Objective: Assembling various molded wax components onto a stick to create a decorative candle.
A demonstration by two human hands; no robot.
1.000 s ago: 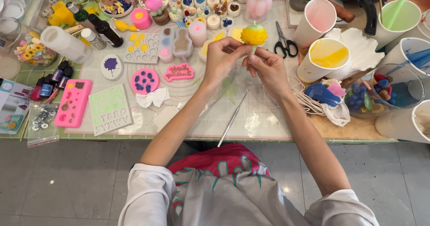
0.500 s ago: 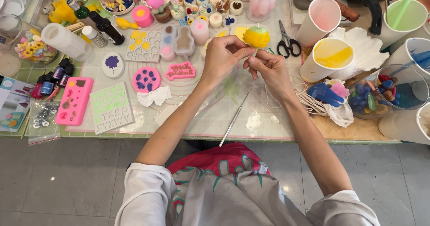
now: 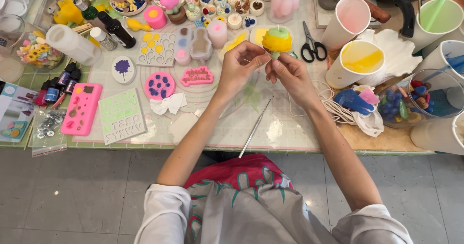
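Note:
Both my hands are raised together over a craft table. My left hand [image 3: 240, 66] and my right hand [image 3: 289, 75] pinch the green base of a small yellow flower-shaped wax piece [image 3: 277, 39] with a pale green top, held just above the table. Their fingertips meet right under the flower. A thin metal pick [image 3: 254, 127] lies on the mat below my wrists, pointing toward the table's near edge.
Black-handled scissors [image 3: 311, 44] lie right of the flower. Paper cups [image 3: 356, 64] of coloured wax stand at the right. Pink silicone moulds [image 3: 81, 108], a letter mould [image 3: 121, 115], small bottles [image 3: 116, 30] and many little candles [image 3: 227, 5] crowd the left and back. White cord [image 3: 333, 109] coils by my right forearm.
My hands have lifted slightly and turned the yellow flower between the fingertips; the view has shifted a little. Nothing on the table has moved.

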